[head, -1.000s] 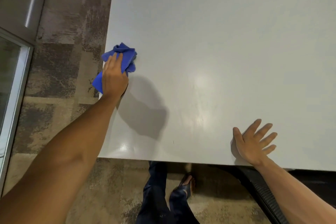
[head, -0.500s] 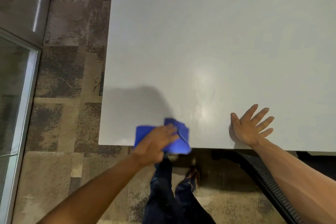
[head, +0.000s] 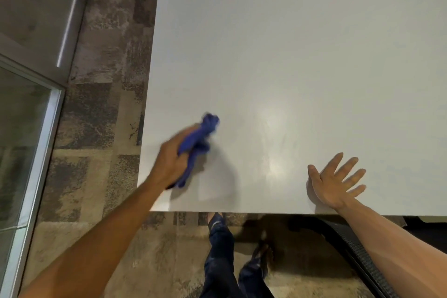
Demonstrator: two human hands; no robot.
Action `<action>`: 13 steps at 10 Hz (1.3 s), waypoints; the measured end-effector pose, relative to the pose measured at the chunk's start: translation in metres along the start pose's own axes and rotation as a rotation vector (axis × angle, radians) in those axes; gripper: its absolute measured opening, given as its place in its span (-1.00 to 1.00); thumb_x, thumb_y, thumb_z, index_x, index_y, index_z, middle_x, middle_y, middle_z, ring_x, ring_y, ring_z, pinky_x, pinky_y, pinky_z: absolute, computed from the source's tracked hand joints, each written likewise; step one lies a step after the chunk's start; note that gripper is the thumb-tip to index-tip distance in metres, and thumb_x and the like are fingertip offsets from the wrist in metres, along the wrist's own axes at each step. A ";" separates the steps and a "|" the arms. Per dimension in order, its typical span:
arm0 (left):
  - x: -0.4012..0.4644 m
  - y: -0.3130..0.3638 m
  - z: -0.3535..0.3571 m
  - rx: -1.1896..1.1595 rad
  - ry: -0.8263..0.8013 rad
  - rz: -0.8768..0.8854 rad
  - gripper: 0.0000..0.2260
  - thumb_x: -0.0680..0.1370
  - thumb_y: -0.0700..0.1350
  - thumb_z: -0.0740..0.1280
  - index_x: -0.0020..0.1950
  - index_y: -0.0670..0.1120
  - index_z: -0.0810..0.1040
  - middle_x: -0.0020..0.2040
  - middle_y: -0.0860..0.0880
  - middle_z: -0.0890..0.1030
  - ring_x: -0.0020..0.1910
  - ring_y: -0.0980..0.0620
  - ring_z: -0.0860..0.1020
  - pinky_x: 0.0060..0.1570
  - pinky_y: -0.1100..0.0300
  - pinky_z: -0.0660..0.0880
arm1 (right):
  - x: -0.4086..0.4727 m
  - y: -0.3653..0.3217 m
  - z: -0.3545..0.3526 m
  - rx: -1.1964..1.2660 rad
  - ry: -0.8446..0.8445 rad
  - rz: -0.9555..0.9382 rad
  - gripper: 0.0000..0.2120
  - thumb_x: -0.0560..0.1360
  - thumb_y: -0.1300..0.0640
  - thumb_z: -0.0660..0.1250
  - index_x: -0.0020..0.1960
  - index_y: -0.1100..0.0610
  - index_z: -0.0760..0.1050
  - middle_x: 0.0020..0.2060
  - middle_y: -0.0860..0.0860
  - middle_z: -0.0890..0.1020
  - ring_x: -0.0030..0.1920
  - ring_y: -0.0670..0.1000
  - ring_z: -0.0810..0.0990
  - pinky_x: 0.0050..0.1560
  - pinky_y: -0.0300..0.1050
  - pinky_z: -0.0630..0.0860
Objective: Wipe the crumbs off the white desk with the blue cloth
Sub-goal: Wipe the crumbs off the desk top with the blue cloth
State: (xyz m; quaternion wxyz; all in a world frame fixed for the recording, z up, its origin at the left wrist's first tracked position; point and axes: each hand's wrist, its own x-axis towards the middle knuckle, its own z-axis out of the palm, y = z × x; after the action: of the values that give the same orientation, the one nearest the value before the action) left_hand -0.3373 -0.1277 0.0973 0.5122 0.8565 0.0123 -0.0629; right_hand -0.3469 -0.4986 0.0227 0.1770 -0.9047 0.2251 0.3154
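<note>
head view: the left hand [head: 173,156] grips a bunched blue cloth [head: 197,144] on the white counter [head: 290,55], near its left edge and toward the near-left corner; the cloth is blurred and its far end sticks out past the fingers. the right hand [head: 335,181] lies flat on the counter by the near edge, fingers spread, holding nothing. no crumbs can be made out. below the near edge are dark trouser legs [head: 222,256], patchy carpet [head: 101,109] and a black chair [head: 350,244].

The left hand [head: 170,162] grips a bunched blue cloth [head: 197,143] on the white counter [head: 290,55]; the right hand [head: 335,182] lies flat, fingers spread.
</note>
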 end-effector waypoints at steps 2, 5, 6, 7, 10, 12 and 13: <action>0.132 -0.030 -0.042 -0.052 0.445 -0.132 -0.77 0.67 -0.22 0.17 0.30 -0.07 0.49 -0.07 0.20 0.59 -0.16 0.36 0.58 -0.08 0.35 0.50 | 0.005 -0.001 0.004 -0.013 0.033 0.055 -0.13 0.56 -0.41 -0.08 0.60 0.11 -0.29 0.57 0.22 -0.28 0.54 0.34 -0.30 0.44 0.44 -0.31; 0.162 -0.073 -0.010 0.115 0.215 -0.095 -0.63 0.64 -0.20 0.21 0.45 -0.06 0.44 0.29 -0.06 0.59 0.29 -0.02 0.54 0.32 0.05 0.46 | 0.007 -0.004 0.014 0.100 -0.018 0.139 -0.08 0.51 -0.46 -0.25 0.61 0.18 0.00 0.57 0.32 0.01 0.50 0.50 0.03 0.32 0.60 0.04; 0.143 -0.064 0.008 0.116 0.101 0.008 -0.64 0.62 -0.22 0.29 0.41 0.01 0.50 0.24 0.23 0.59 0.25 0.25 0.54 0.31 0.19 0.45 | 0.008 -0.002 0.009 0.002 0.046 0.074 -0.09 0.50 -0.46 -0.25 0.60 0.17 -0.18 0.57 0.32 -0.13 0.52 0.48 -0.13 0.36 0.57 -0.16; 0.124 -0.053 0.025 0.136 0.049 0.080 -0.67 0.60 -0.16 0.34 0.36 0.00 0.55 0.20 0.19 0.63 0.21 0.21 0.58 0.27 0.13 0.49 | 0.008 0.000 0.012 0.044 0.110 0.067 -0.07 0.50 -0.48 -0.25 0.61 0.17 -0.13 0.57 0.31 -0.10 0.52 0.48 -0.10 0.35 0.59 -0.12; 0.021 -0.029 0.092 0.161 -0.490 0.163 -0.53 0.53 -0.05 0.28 0.44 -0.11 0.45 0.39 -0.12 0.51 0.38 0.05 0.41 0.44 0.02 0.33 | 0.003 -0.003 0.009 0.065 0.120 0.067 -0.05 0.35 -0.57 -0.41 0.56 -0.01 -0.39 0.59 0.19 -0.25 0.55 0.34 -0.27 0.43 0.45 -0.25; -0.042 -0.009 0.131 0.114 -0.746 0.254 -0.68 0.55 -0.12 0.28 0.28 -0.14 0.56 0.18 -0.21 0.63 0.17 -0.09 0.54 0.26 0.09 0.42 | 0.007 0.002 0.000 -0.003 0.025 0.066 -0.10 0.52 -0.46 -0.15 0.57 0.08 -0.40 0.54 0.20 -0.38 0.52 0.34 -0.38 0.41 0.42 -0.36; -0.066 -0.003 0.142 0.099 -0.866 0.293 -0.80 0.56 -0.16 0.37 0.17 -0.16 0.60 0.00 -0.14 0.63 -0.02 -0.10 0.53 0.15 0.06 0.44 | 0.008 0.003 -0.001 -0.014 0.010 0.012 -0.12 0.57 -0.39 -0.03 0.56 0.11 -0.40 0.55 0.25 -0.33 0.52 0.37 -0.35 0.38 0.46 -0.37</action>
State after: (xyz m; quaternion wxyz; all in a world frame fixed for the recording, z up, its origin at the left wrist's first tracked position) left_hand -0.4165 -0.2484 0.0360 0.4321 0.7675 -0.3270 -0.3425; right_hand -0.3422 -0.5041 0.0177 0.1678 -0.9062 0.2292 0.3133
